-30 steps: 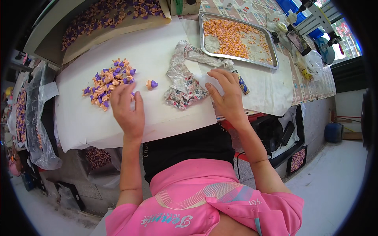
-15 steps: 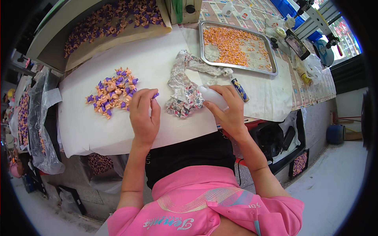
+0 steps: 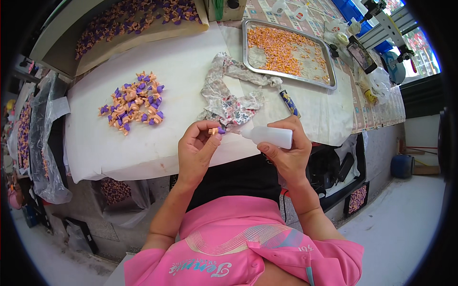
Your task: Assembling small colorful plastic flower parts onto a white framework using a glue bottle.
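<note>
Pinched in my left hand (image 3: 196,148) is a small peach-and-purple plastic figure (image 3: 217,131), its purple end turned to the right. My right hand (image 3: 291,150) is wrapped round a white squeeze bottle (image 3: 272,137), tipped on its side. The bottle's thin nozzle points left and reaches close to the purple end; whether it touches I cannot tell. A pile of like figures (image 3: 133,102) lies on the white paper (image 3: 95,152) to the left. Beyond my hands a crumpled floral cloth (image 3: 234,107) lies on the paper.
At the back right stands a metal tray (image 3: 246,47) of small orange pieces. A blue-and-yellow tube (image 3: 289,103) lies before it. More figures fill a box-like opening (image 3: 129,24) at the back left. A phone on a stand (image 3: 361,55) is at the far right.
My left hand has moved right with the figure, now more plainly seen. My right hand has turned the bottle so that its nozzle points left, close to the figure.
</note>
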The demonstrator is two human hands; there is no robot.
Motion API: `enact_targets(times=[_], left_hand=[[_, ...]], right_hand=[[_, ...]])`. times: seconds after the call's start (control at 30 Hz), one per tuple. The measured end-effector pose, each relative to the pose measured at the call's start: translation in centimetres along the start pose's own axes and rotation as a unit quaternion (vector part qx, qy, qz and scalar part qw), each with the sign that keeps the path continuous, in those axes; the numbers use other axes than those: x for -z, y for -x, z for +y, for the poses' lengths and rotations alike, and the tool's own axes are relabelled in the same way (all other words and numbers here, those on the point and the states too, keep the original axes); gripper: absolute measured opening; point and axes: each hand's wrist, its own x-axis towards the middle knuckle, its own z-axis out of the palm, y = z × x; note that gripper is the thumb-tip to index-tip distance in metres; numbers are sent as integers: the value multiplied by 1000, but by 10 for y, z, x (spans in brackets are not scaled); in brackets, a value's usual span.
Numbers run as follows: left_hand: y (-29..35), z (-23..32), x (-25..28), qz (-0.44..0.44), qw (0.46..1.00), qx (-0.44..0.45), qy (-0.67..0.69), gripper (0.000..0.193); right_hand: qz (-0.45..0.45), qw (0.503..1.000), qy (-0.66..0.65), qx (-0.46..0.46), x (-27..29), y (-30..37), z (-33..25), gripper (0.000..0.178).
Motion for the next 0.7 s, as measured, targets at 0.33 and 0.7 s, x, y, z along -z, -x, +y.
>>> enact_targets(times=[0.33, 0.7], left_hand=[[0, -4, 5, -14, 1000, 19, 10, 20], [-3, -6, 13, -18, 999, 31, 17, 21]], right_hand=[[-6, 998, 48, 44, -8, 1, 2, 39], [-13, 997, 59, 40, -18, 0, 4, 38]])
